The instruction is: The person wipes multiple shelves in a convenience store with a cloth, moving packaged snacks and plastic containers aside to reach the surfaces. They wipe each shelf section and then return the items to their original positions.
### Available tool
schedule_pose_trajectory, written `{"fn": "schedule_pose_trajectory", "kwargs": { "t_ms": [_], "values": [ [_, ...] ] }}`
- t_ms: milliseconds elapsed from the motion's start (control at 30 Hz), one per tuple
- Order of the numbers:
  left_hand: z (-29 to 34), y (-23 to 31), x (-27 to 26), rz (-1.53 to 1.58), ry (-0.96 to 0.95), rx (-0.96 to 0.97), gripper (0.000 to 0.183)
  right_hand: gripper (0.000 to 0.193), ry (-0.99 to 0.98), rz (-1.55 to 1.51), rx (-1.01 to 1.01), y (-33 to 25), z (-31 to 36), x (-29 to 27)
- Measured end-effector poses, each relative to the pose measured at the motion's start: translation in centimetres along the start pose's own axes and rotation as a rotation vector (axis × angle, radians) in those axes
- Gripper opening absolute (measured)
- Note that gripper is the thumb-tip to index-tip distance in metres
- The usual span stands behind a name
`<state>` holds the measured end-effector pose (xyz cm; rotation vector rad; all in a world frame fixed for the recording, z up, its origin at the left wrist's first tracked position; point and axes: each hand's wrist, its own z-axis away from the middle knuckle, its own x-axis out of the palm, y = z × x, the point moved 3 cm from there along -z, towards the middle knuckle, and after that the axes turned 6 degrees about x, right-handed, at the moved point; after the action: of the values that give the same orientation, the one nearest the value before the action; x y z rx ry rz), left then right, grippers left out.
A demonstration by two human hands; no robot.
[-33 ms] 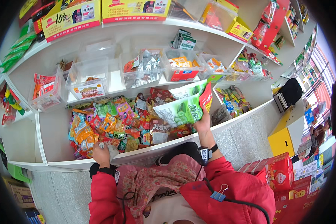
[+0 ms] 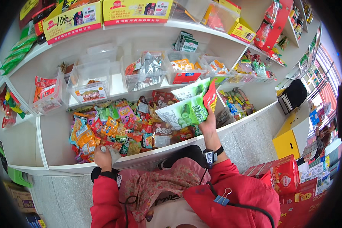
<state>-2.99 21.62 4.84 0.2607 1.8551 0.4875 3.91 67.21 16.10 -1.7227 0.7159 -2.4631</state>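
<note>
My right hand (image 2: 208, 126) is closed on several snack bags, lifted over the right part of the low shelf bin (image 2: 59, 152). The front one is a green-and-white snack bag (image 2: 184, 114) with cucumber slices printed on it; a red bag (image 2: 210, 98) shows beside it. At the bin's front edge my left hand (image 2: 103, 157) is closed on a crumpled greyish-white cloth (image 2: 114, 153). Small colourful snack packets (image 2: 111, 126) lie heaped in the bin beyond this hand, orange ones nearest to it. A brown snack bag (image 2: 162, 133) lies below the raised bags.
Clear plastic tubs (image 2: 89, 83) with packets line the shelf above. Yellow display boxes (image 2: 136, 12) stand on the top shelf. A divider separates another compartment with packets (image 2: 237, 102) at the right. Red cartons (image 2: 283, 176) stand at my right, a black backpack (image 2: 293, 93) farther off.
The bags in my right hand have risen very slightly. My left hand stays at the bin's front edge with the cloth.
</note>
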Motion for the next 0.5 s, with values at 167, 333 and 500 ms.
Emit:
{"fn": "schedule_pose_trajectory", "kwargs": {
  "t_ms": [167, 333, 500],
  "values": [
    [-0.1, -0.4, 0.3, 0.009, -0.010, -0.010, 0.027, 0.042, -0.020, 0.163, -0.150, -4.7, -3.0, 7.8],
    [0.0, -0.3, 0.3, 0.029, 0.022, -0.018, 0.028, 0.043, 0.014, 0.214, -0.210, -9.7, -12.1, 15.8],
    [-0.1, -0.3, 0.3, 0.000, 0.020, -0.018, 0.033, 0.053, -0.055, 0.380, -0.240, -8.9, -13.6, 16.5]
  ]
}}
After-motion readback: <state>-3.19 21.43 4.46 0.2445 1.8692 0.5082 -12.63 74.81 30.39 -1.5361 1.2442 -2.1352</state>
